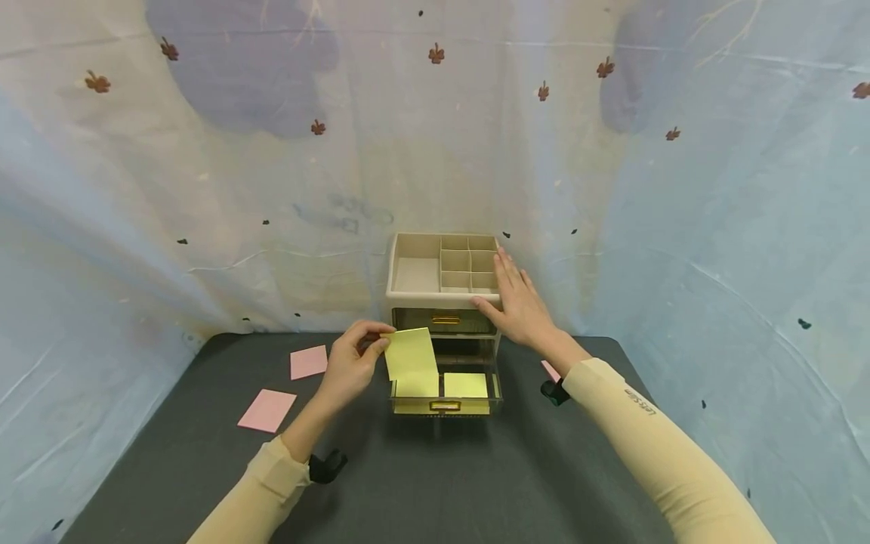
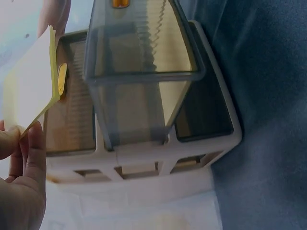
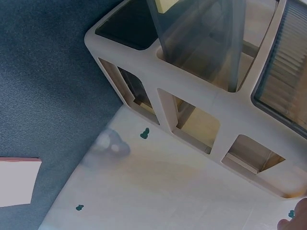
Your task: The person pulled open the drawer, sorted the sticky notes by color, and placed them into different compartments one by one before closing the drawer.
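Note:
My left hand (image 1: 352, 359) pinches a yellow sticky-note pad (image 1: 411, 349) by its corner, between thumb and fingers. The pad is tilted over the left part of a pulled-out clear drawer (image 1: 495, 399). Another yellow sticky-note pad (image 1: 465, 385) lies in the drawer's right part, and more yellow paper shows below the held one. The drawer belongs to a beige desk organizer (image 1: 414, 295). With fingers extended, my right hand (image 1: 522, 308) rests against the organizer's top right edge. In the left wrist view, the held pad's thickness shows at its edge.
Two pink sticky-note pads (image 1: 267, 410) lie on the dark table (image 1: 435, 483) to the left. A partly hidden pink pad (image 1: 550, 371) lies right, beside my right forearm. The organizer's top has several compartments; a closed drawer (image 1: 469, 322) sits under it. A patterned curtain (image 1: 435, 151) hangs behind.

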Tool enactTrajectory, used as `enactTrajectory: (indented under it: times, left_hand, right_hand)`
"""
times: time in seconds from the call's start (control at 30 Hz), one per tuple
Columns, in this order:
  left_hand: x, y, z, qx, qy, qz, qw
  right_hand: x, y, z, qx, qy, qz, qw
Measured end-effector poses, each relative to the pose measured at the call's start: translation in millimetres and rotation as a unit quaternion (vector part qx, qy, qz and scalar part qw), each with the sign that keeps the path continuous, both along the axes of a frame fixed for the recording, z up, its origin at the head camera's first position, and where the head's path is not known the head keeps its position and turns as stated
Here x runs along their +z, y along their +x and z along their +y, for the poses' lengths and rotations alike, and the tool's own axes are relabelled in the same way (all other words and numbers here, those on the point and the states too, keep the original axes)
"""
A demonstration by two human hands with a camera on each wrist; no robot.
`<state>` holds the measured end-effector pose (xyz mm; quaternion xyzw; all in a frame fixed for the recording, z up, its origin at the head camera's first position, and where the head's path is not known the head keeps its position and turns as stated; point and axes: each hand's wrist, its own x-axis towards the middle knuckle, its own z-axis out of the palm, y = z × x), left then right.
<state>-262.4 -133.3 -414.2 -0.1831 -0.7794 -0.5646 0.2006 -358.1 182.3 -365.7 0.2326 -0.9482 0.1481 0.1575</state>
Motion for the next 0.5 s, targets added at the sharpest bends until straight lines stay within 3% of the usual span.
enactTrajectory:
  times: [0.2, 0.5]
  left_hand:
    - [-4.6, -5.8, 12.3, -0.012, -0.036, -0.005, 0.9993]
    - [-9.5, -13.3, 26.0, -0.055, -0.105, -0.004, 0.9929]
  right_hand:
    - [-1.4, -0.5, -1, -0.001, -0.002, -0.001, 1.0]
    - [1.0, 1.1, -1, -0.007, 0.001, -0.004, 1.0]
